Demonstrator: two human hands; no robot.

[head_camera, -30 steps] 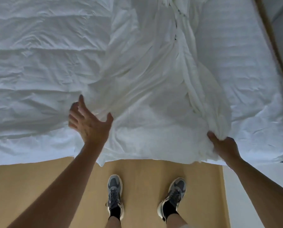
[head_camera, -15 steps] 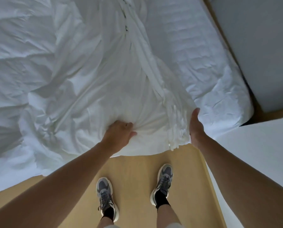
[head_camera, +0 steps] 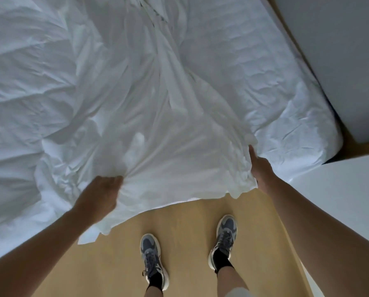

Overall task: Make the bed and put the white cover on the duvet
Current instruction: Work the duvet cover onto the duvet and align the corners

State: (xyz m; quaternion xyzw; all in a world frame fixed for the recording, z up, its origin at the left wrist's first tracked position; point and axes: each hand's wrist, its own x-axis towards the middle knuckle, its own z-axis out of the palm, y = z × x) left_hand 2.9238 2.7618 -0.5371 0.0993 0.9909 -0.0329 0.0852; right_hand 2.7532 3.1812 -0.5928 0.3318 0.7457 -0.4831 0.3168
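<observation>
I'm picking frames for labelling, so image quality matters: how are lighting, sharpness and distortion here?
Head view: dim, cool light, no glare; the white cover is brightest mid-frame, the duvet on the left sinks into blue-grey shade. Head view: the left hand looks slightly soft, the shoes crisper. Head view: wide-angle stretch swells the left forearm and right forearm at the bottom corners.

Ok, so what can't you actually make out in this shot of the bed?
Head view only.
Right hand: fingers hidden behind the bunched white cover, so grip unclear.
Left hand: fingertips buried in the cover's folds.
Cover's opening: lost among creases.
Mattress: far end cut off by the top edge.
</observation>
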